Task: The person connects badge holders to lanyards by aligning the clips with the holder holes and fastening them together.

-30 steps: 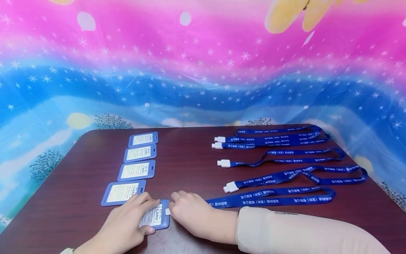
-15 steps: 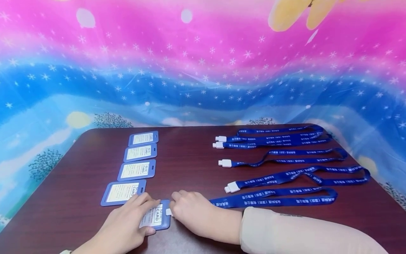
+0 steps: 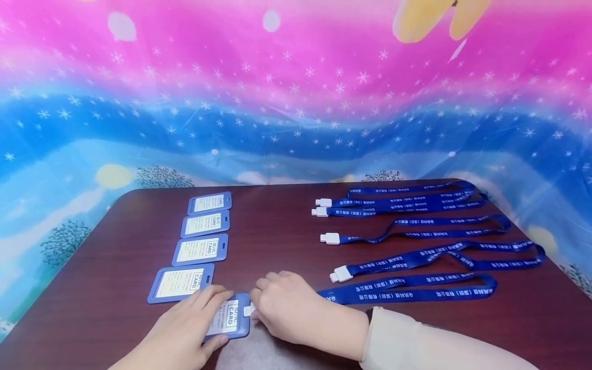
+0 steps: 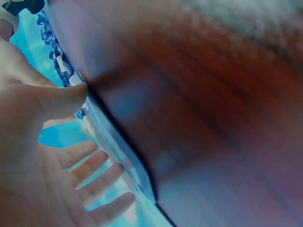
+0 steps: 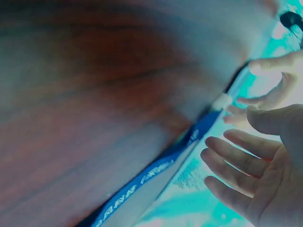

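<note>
My left hand [image 3: 189,318] spans a blue badge holder [image 3: 238,329] flat on the table, thumb at its near edge and fingers over its far side. The insert reads "ID/IC CARD". A white lanyard clip [image 3: 247,311] meets the holder's slotted right end. My right hand [image 3: 296,308] is over this clip, hiding part of it in the head view. In the right wrist view, thumb and fingers stand apart, with the white clip [image 5: 221,101] showing beyond the thumb and its blue strap [image 5: 156,170] running back.
Several badge holders, including the nearest one [image 3: 157,293], line up on the left. On the right lie several blue lanyards with white clips [image 3: 341,274], their loops pointing right. The dark red table [image 3: 268,226] ends at a patterned cloth backdrop [image 3: 277,154].
My right hand has risen slightly and shifted a little right. The left hand stays over the badge holder, and the head view has shifted slightly.
</note>
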The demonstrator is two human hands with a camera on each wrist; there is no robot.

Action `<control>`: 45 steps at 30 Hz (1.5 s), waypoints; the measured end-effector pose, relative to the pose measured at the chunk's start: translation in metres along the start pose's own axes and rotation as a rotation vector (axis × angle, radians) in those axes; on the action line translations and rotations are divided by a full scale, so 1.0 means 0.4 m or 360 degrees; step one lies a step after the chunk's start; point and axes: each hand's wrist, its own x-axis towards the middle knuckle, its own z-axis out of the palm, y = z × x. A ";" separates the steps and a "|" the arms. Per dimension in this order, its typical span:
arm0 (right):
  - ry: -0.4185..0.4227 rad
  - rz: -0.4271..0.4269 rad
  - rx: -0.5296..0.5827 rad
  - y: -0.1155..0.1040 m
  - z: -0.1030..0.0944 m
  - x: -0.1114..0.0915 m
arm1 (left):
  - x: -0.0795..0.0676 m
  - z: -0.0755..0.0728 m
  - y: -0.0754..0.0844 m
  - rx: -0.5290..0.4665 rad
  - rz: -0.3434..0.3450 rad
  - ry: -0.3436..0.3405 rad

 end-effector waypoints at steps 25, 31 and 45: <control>0.0038 0.0454 0.0764 0.092 -0.051 -0.090 | 0.053 -0.093 -0.017 -0.0004 -0.0200 0.0197; 0.0028 0.0467 0.0789 0.128 -0.081 -0.111 | 0.091 -0.131 -0.012 -0.0044 -0.0204 0.0220; 0.0149 0.0694 0.0553 0.245 -0.096 -0.157 | 0.101 -0.129 -0.037 -0.0105 -0.0268 0.0141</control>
